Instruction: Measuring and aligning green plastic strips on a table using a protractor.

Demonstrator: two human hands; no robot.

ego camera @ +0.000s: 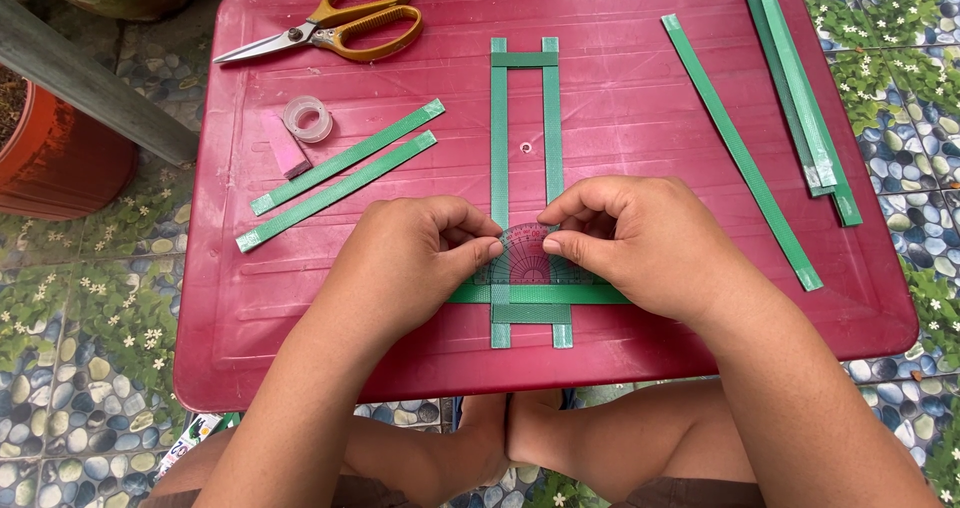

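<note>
Both hands rest on a dark red plastic table (640, 78). My left hand (415, 253) and my right hand (630, 243) pinch a small clear pink protractor (524, 258) from either side. The protractor lies on a frame of green straps (499, 128): two long upright strips joined by short cross strips near the top and bottom. A longer horizontal green strip (590, 294) runs just under the protractor, partly hidden by my right hand.
Yellow-handled scissors (335, 28) lie at the table's far left. A clear tape roll (306, 118) and pink eraser (285, 148) sit left, beside two loose green strips (340, 173). More green strips (745, 158) lie right, a bundle (800, 78) at the edge. An orange pot (55, 163) stands left.
</note>
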